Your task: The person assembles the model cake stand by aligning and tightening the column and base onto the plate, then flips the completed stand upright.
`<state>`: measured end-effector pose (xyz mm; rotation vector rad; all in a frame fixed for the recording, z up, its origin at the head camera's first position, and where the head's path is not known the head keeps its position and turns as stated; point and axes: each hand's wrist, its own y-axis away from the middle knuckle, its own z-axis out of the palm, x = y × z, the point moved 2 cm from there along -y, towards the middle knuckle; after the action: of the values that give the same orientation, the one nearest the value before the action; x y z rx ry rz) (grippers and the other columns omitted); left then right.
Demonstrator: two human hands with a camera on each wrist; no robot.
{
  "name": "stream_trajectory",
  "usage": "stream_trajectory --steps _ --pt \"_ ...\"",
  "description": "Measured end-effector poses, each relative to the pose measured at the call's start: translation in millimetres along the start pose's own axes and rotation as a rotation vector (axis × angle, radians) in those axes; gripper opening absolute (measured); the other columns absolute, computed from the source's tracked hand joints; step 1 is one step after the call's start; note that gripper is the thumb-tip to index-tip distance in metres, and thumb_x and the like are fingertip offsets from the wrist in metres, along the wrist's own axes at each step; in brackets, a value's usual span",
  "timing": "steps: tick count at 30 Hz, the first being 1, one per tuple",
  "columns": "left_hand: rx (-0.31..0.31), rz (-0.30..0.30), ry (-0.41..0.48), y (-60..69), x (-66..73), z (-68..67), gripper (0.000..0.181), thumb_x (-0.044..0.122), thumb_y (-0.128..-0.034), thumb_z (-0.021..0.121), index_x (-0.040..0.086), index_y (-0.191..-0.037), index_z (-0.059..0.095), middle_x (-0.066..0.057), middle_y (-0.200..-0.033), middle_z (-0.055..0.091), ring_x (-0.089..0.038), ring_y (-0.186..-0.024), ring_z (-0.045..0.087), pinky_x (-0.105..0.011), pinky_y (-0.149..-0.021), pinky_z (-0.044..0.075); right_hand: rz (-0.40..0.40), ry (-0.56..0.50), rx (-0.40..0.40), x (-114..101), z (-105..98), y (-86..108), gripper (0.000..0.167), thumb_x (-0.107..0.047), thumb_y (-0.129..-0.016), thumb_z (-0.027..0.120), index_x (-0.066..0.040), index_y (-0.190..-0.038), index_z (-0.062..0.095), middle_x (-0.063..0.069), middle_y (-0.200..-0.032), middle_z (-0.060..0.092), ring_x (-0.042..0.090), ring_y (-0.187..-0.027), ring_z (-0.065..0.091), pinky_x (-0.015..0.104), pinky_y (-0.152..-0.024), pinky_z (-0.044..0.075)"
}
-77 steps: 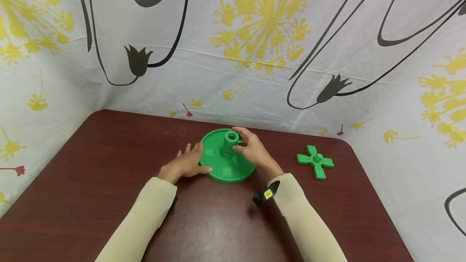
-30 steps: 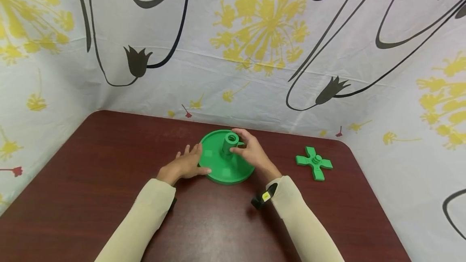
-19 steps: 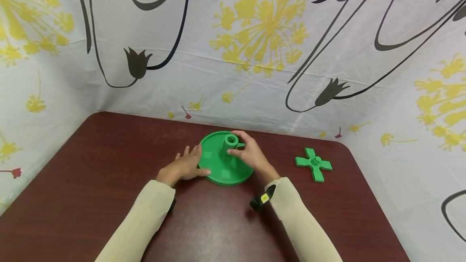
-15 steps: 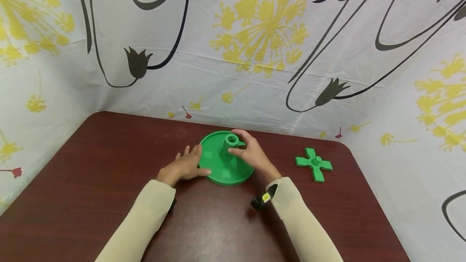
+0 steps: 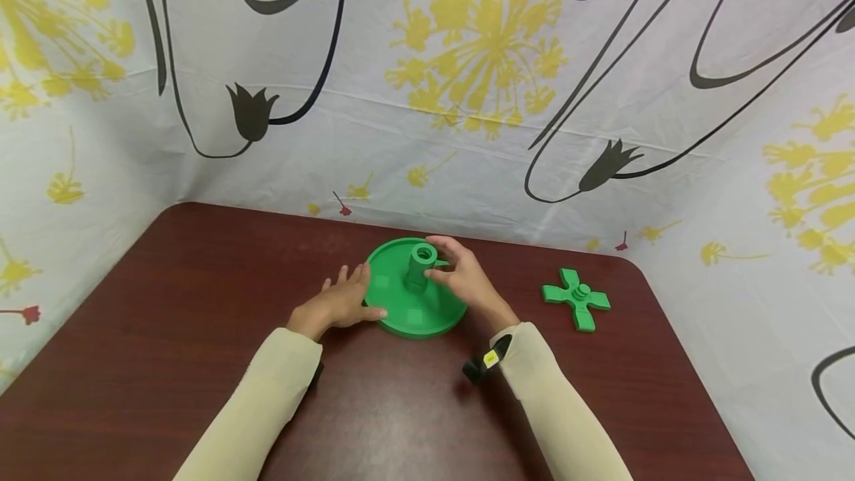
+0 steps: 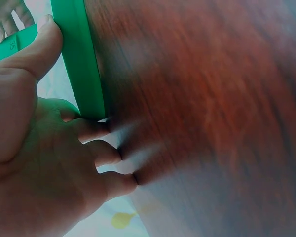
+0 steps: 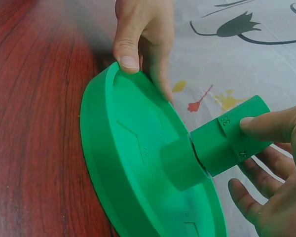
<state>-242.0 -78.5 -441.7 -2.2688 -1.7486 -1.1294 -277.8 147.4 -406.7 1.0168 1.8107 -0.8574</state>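
A round green plastic disc (image 5: 401,310) with a raised rim lies on the table. From its centre rises a short green hub (image 7: 180,165), with a green threaded tube (image 5: 421,262) standing on it. In the right wrist view a thin gap shows between tube and hub. My right hand (image 5: 467,277) holds the tube between thumb and fingers; some fingertips are hidden behind it in the head view. My left hand (image 5: 337,303) rests against the disc's left edge, thumb over the rim, fingers spread. In the left wrist view several fingertips touch the table.
A green cross-shaped piece (image 5: 578,298) with a threaded stud lies to the right on the dark red-brown table (image 5: 234,370). A white patterned curtain (image 5: 320,139) hangs along the back and sides. A black wrist device (image 5: 484,362) sits under my right wrist.
My right thumb has shifted left across the tube's front, then back a little to the right. The tab beside the tube showed more half a second ago. The left hand stays on the rim.
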Motion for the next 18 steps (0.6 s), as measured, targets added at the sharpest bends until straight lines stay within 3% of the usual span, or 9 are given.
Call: stream_trajectory --steps 4,8,18 --pt "0.012 -0.006 -0.004 -0.5 -0.1 0.1 0.098 0.042 -0.0976 0.062 0.001 -0.158 -0.003 -0.02 -0.166 0.001 -0.043 -0.151 -0.007 -0.062 -0.12 0.002 0.006 0.029 0.004 -20 1 6.7 0.056 0.012 -0.087 0.066 0.013 -0.139 0.046 0.032 -0.135 0.054 0.046 -0.129 0.049 0.062 -0.103 0.042" --pt "0.024 0.009 0.012 -0.9 1.7 0.5 0.097 0.038 -0.0979 0.063 -0.004 -0.157 -0.002 -0.023 -0.164 -0.002 -0.041 -0.152 -0.006 -0.058 -0.121 0.005 0.016 0.043 0.013 -22 2 7.8 0.055 0.012 -0.087 0.066 0.013 -0.138 0.047 0.032 -0.133 0.055 0.046 -0.127 0.051 0.062 -0.103 0.042" --pt "0.014 0.002 0.04 -3.4 5.2 0.7 0.096 0.031 -0.0977 0.064 -0.008 -0.155 -0.002 -0.025 -0.164 -0.002 -0.038 -0.153 0.0 -0.05 -0.123 0.013 0.004 0.081 0.051 16 1 -2.6 0.057 0.006 -0.086 0.072 0.003 -0.139 0.052 0.025 -0.13 0.059 0.04 -0.123 0.055 0.057 -0.102 0.045"
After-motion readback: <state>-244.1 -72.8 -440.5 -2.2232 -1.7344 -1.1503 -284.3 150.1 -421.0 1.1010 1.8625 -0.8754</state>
